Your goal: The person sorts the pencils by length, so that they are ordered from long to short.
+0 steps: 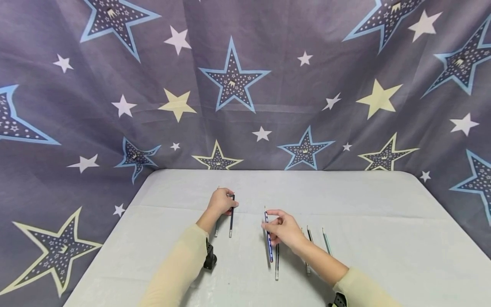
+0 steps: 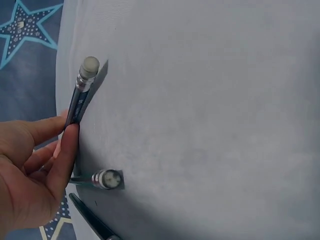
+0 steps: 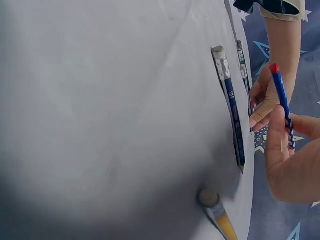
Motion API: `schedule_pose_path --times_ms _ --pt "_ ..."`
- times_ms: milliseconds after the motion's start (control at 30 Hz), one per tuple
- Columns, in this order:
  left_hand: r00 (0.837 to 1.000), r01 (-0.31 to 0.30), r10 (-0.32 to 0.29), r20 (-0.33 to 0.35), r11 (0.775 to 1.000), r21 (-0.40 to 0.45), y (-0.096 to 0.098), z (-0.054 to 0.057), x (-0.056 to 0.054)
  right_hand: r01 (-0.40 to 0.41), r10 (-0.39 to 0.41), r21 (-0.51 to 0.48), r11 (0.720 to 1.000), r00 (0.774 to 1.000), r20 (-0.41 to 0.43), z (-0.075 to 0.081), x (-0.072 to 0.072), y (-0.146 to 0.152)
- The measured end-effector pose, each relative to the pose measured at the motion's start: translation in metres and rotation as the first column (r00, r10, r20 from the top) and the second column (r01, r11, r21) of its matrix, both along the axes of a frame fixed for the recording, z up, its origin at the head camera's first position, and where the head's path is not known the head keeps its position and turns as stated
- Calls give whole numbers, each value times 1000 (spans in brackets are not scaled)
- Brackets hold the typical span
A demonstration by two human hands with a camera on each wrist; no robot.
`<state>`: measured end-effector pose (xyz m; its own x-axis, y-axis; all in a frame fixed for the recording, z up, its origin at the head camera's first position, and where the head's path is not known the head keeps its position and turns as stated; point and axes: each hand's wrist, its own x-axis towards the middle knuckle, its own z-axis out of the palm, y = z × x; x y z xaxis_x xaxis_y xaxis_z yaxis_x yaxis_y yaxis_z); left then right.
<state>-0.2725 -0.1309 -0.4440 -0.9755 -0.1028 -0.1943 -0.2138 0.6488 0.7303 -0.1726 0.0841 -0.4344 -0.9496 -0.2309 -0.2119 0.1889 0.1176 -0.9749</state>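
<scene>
My left hand [image 1: 222, 202] pinches a dark blue pencil [image 1: 232, 224] between thumb and finger, its eraser end toward me. In the left wrist view that pencil [image 2: 77, 102] tilts up off the cloth, with a shadow beside it. Another eraser-tipped pencil [image 2: 107, 179] lies by this hand, partly hidden by it. My right hand [image 1: 284, 230] holds a blue patterned pencil [image 1: 269, 238] with a red end, raised above the table. Just beneath it a dark blue pencil [image 3: 233, 107] with a white eraser lies on the cloth.
Right of my right hand lie a black pencil [image 1: 309, 233], a green pencil [image 1: 327, 241] and a yellow pencil [image 3: 226, 225], partly behind the forearm. A pale cloth [image 1: 153, 256] covers the table. A star-patterned curtain [image 1: 245, 123] hangs along its far edge.
</scene>
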Motion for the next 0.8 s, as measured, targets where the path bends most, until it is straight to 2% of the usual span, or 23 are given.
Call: schedule_pose_path --times_ms 233,467,800 --pt "999 -24 26 32 998 -53 3 3 0 -5 5 6 1000 1000 -12 6 -9 -4" --pt "1000 -6 8 24 996 -88 5 3 0 25 -25 17 1000 1000 -8 14 -19 -10" --pt "1000 -13 15 18 997 -80 4 3 1 53 -53 35 998 999 -1 19 -27 -18"
